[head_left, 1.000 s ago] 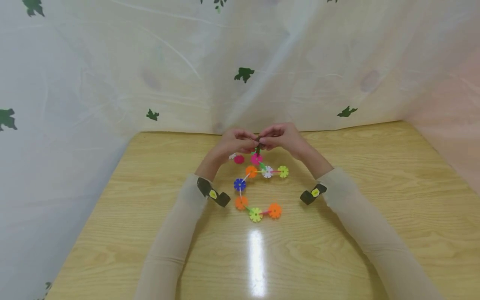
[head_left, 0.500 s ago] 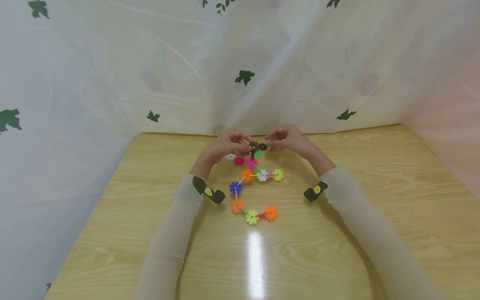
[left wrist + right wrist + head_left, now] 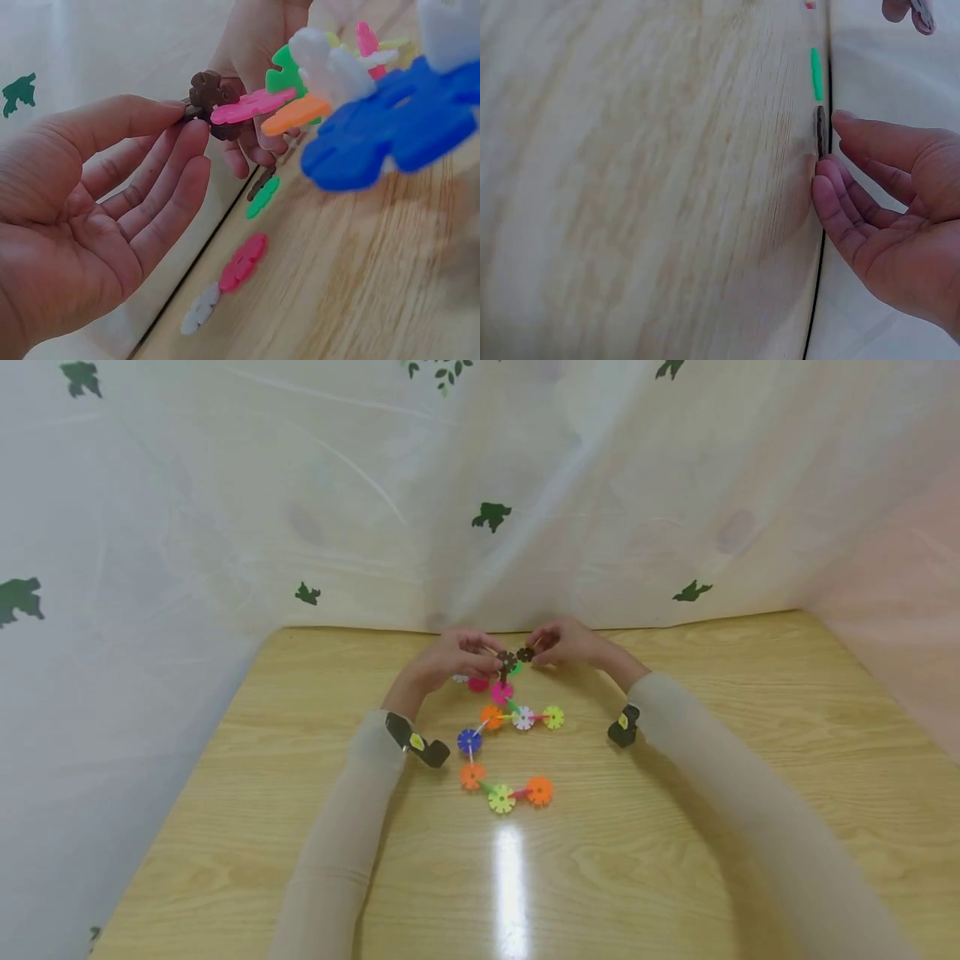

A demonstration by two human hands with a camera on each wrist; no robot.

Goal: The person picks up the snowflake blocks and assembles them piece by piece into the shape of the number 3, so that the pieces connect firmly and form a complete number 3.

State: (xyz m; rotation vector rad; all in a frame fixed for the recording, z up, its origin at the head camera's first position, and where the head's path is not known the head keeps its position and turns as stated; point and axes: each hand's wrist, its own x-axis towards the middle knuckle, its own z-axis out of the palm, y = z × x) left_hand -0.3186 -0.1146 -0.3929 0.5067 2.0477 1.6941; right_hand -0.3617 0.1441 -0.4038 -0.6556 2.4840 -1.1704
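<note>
At the middle of the far edge of a light wood-grained table (image 3: 600, 860), the left hand (image 3: 453, 660) of a person grips, between thumb and index finger, the dark brown end of a branching chain (image 3: 469, 742) made of notched, flower-shaped plastic discs; its other fingers are loosely bent. Next to this end is a bright pink notched disc (image 3: 502, 692), which in the left wrist view is raised above the surface. Farther along, the chain passes white, orange and blue discs toward the near edge of the surface and finishes with a yellow-green and an orange one, and discs set on edge join the neighbours. How much of it rests on the surface, I cannot tell. The right hand (image 3: 570, 643) is relaxed, with its fingers slightly bent and apart, around a separate dark brown notched plastic disc (image 3: 525, 654), which lies flat beside the far edge; whether the fingertips touch it is not clear. In line with this disc, along the same edge, lie a green round plastic disc (image 3: 263, 197), a reddish-pink one (image 3: 244, 261) and a white one (image 3: 201, 307)
</note>
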